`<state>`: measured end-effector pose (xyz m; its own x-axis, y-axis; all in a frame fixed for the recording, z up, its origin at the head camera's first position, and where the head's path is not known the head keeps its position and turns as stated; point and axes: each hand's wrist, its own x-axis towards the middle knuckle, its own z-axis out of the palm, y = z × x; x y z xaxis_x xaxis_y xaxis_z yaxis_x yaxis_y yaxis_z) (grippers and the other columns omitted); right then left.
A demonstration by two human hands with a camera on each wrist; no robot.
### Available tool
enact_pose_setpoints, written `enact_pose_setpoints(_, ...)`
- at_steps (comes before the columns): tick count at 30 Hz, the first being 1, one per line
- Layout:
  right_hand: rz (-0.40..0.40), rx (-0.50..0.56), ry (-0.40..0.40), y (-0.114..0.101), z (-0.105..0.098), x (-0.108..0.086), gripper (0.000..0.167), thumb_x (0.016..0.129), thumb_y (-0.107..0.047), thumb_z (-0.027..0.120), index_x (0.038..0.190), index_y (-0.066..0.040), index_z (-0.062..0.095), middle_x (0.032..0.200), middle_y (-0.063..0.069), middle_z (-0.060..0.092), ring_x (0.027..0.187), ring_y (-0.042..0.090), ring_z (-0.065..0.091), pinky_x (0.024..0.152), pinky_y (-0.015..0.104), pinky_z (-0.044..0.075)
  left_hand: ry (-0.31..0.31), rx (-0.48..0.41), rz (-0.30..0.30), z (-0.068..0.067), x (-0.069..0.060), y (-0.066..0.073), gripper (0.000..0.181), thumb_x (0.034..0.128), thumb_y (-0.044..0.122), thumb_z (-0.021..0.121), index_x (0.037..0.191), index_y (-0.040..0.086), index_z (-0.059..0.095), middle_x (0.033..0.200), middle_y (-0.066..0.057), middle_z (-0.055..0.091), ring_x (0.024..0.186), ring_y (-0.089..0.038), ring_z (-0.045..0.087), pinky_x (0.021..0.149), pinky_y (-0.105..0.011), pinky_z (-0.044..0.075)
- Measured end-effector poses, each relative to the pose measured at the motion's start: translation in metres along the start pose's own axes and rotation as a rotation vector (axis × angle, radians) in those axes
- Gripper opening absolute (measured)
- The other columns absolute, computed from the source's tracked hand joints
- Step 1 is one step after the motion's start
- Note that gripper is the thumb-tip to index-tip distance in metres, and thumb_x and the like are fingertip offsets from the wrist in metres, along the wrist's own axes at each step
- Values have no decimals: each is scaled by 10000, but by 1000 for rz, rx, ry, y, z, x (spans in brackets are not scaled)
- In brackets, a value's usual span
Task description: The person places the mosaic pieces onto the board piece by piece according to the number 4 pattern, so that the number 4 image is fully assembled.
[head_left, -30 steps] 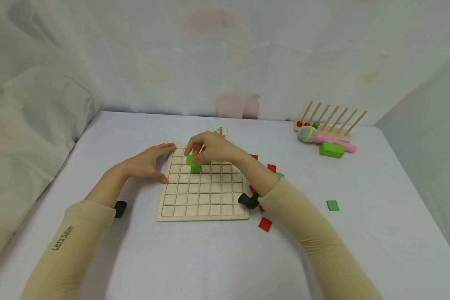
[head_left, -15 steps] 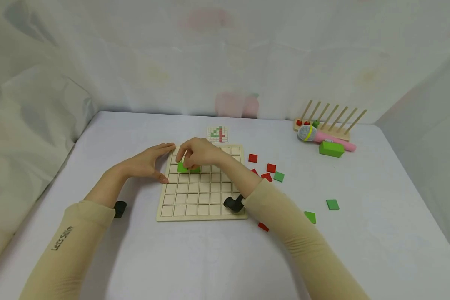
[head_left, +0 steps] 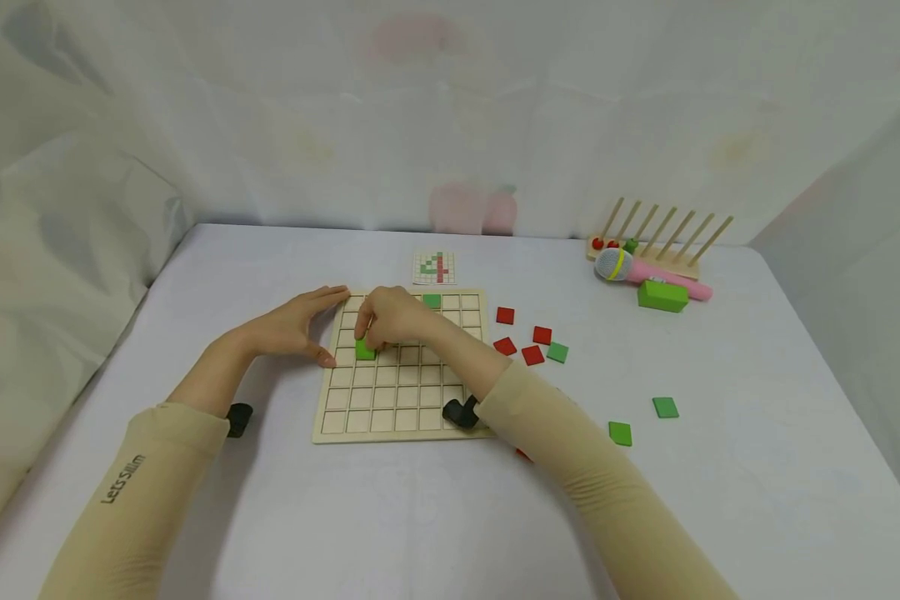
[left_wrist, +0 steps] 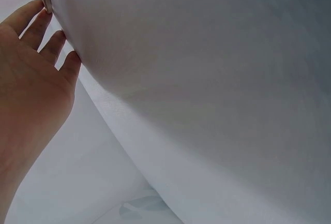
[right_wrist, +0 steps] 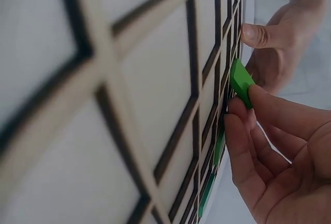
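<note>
A wooden grid board (head_left: 396, 398) lies on the table in the head view. My right hand (head_left: 401, 318) pinches a green square tile (head_left: 364, 350) over a cell near the board's left side. In the right wrist view, thumb and fingers hold this green tile (right_wrist: 240, 81) tilted, one edge at the grid. Another green tile (head_left: 431, 301) sits in the top row, and the right wrist view shows two green tiles in the cells beyond my fingers. My left hand (head_left: 288, 327) touches the board's left edge with fingers spread; its fingertips (left_wrist: 41, 14) meet the rim.
Behind the board lies a small pattern card (head_left: 434, 268). Loose red tiles (head_left: 532, 356) and green tiles (head_left: 620, 433) are scattered to the right. Farther back are a pink toy microphone (head_left: 645, 273), a green block (head_left: 662, 296) and a wooden peg rack (head_left: 645, 254).
My right hand has moved left and nearer along the board with the green tile, lowering it to a cell. This uncovers the pattern card and a top-row green tile. My left hand stays put.
</note>
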<state>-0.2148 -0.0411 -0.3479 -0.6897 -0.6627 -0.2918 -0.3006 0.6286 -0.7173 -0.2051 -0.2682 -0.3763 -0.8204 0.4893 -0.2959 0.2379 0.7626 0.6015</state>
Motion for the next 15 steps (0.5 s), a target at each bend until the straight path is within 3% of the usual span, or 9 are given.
enact_pose_setpoints(9,-34,-130,39,1,3,2,78,801,-95,787,855,-151,795,796,-17,753,660,74,655,580,159,479,-5,-9,-3,-1,0,-2,1192,666,352,896,1587,88,185,1683,-140,99,1557,-413,-21,1226,-663,37)
enact_pose_setpoints(15,-24,-164,46,0,5,3,62,802,-112,799,843,-157,794,801,-33,744,640,60,639,583,158,483,-2,-2,-9,0,0,-2,1188,664,333,899,1586,90,191,1683,-133,106,1559,-408,-14,1228,-659,42)
